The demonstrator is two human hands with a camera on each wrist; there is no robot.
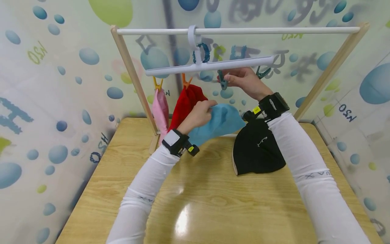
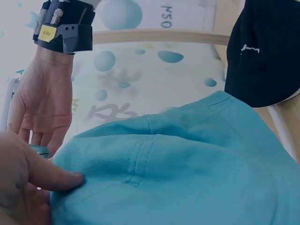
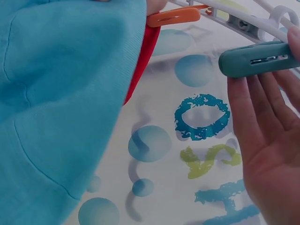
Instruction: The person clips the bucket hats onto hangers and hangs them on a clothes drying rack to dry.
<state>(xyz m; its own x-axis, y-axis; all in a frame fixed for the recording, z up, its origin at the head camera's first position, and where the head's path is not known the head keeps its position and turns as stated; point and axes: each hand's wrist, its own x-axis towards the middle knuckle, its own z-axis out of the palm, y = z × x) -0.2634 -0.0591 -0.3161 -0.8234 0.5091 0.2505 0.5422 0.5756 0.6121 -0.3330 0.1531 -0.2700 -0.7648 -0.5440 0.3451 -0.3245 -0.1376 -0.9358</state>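
In the head view, I see the left hand [image 1: 198, 117] pinching the edge of a light-blue cloth hat [image 1: 220, 122], which is held above the table in front of a rack with pale wooden posts and a white bar [image 1: 289, 31]. The right hand [image 1: 248, 81] holds a teal plastic clip [image 1: 223, 81], just under a white plastic hanger [image 1: 234, 63]. In my judgement, the step in hand is to bring the hat and the clip together; the next move calls for squeezing the clip and lifting the hat's edge into it. A piece of red cloth [image 1: 186, 101] and a piece of pink cloth [image 1: 160, 106] already hang from clips. The table of shiny yellowish wood [image 1: 219, 203] bears a black cloth hat with white script [image 1: 256, 149].

In the left wrist view, the left thumb [image 2: 58, 176] presses on the blue fabric; the other left fingers are mostly hidden from me.

In the right wrist view, the clip lies between the right thumb and fingers, apart from the hat; whether its mouth is parted, I cannot tell. Behind is the white wall with blue balls and painted letters [image 3: 140, 173]
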